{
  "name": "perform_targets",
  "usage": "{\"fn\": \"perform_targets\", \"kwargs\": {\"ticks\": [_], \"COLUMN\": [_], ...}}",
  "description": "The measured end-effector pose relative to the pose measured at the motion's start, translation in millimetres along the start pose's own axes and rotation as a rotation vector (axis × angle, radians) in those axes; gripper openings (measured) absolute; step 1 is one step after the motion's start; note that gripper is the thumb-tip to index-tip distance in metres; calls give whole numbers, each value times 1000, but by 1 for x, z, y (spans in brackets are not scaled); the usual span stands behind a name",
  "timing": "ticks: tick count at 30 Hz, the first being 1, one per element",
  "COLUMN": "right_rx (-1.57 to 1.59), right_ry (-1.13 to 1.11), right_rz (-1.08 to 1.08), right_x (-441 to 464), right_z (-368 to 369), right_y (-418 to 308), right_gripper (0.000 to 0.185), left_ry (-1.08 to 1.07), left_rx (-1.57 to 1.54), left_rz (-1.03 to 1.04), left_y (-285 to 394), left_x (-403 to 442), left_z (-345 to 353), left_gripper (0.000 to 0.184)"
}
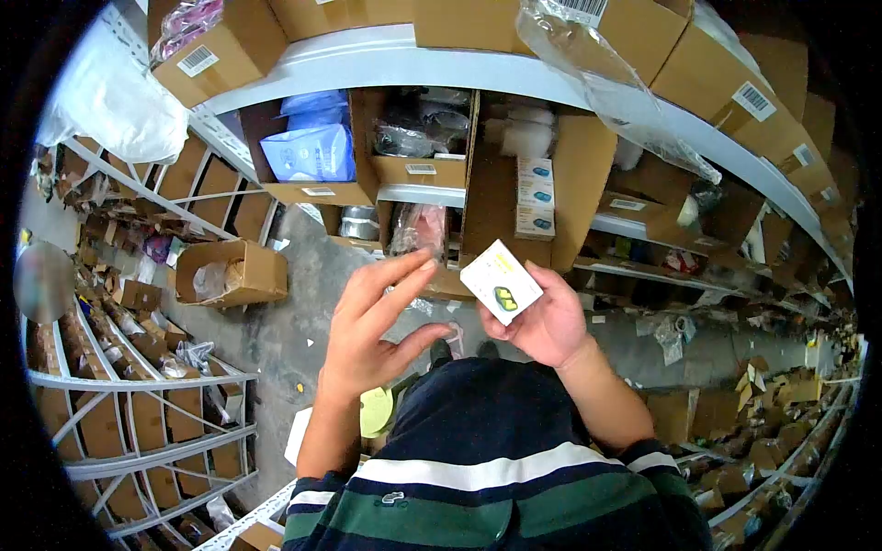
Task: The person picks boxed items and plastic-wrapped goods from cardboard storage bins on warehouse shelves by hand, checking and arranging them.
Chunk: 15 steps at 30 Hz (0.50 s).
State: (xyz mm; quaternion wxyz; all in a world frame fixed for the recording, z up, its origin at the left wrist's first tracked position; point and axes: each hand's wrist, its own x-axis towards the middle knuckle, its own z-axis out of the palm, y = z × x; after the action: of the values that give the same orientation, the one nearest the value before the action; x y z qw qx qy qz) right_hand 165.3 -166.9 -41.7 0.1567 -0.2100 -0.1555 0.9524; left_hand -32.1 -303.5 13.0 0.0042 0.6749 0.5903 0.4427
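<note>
My right hand (551, 320) grips a small white box (503, 283) with yellow print and a dark green and yellow picture on its face. The box is tilted, held in front of the shelf. To its left my left hand (377, 326) is raised with thumb and fingers apart, touching nothing. Beyond the held box stands a deep cardboard bin (585, 184). Inside it is a stack of similar white boxes (536, 197) with blue pictures, and behind them are pale plastic-wrapped packs (528, 133).
Blue plastic packages (312, 151) fill the bin at left. Dark bagged goods (423, 133) lie in the middle bin. An open carton (230, 274) stands on the floor at left. Clear plastic film (634, 101) hangs off the upper shelf. Metal racks (138, 381) line both sides.
</note>
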Motion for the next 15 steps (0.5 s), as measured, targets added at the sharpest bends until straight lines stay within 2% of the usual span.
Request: {"fn": "perform_targets", "kwargs": {"ticks": [7, 11, 13, 15], "right_rx": [-179, -273, -365, -455], "right_ry": [-15, 109, -15, -11], "right_rz": [-44, -83, -168, -228], "right_x": [1, -5, -9, -19], "right_z": [-9, -15, -20, -34], "right_y": [0, -1, -5, -13], "right_gripper": [51, 59, 58, 76], "left_ry": [-200, -306, -341, -230], "left_rx": [62, 67, 53, 32], "left_rz": [118, 110, 101, -38], "left_y": [6, 5, 4, 4], "left_x": [27, 36, 40, 45], "left_z": [16, 27, 33, 38], "left_gripper": [71, 65, 63, 59]}}
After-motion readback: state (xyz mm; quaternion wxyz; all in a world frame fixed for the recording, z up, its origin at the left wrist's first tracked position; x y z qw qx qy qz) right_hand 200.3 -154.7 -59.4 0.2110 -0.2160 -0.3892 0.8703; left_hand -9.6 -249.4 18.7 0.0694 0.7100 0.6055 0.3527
